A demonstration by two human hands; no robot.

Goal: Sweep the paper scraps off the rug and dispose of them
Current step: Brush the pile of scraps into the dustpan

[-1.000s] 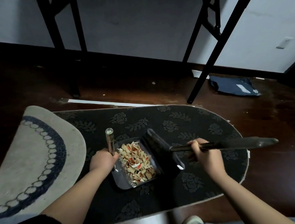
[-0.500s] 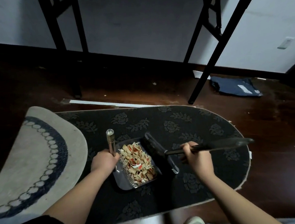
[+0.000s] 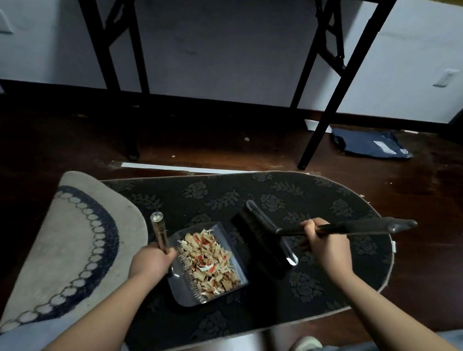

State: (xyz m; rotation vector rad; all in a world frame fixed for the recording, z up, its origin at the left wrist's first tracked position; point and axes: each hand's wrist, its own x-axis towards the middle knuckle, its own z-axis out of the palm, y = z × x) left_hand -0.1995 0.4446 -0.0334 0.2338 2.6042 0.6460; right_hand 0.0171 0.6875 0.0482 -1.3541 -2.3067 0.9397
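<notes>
A dark wooden floor (image 3: pixel 433 187) is running up to a white wall, with black folding table legs (image 3: pixel 322 112) standing on it and a dark floral rug (image 3: pixel 296 198) lying in front, its left end overlapping a pale rug (image 3: pixel 64 244) with a ring of circles.

The left hand's fingers are curling round the clear handle of the dustpan (image 3: pixel 207 266), and the left hand (image 3: pixel 151 262) is holding it just left of the pan's comb edge. The pan is sitting on the dark rug, and the paper scraps (image 3: pixel 206 260), tan, white and red, are lying heaped inside it.

The right hand's fingers are wrapping tightly round the black handle of the brush (image 3: pixel 263 244), and the right hand (image 3: pixel 324 248) is holding it out to the right. The brush head is resting on the rug just beside the pan's open edge, apart from the scraps.

A blue packet (image 3: pixel 372 145) is lying on the floor beyond the rug, near the wall.
</notes>
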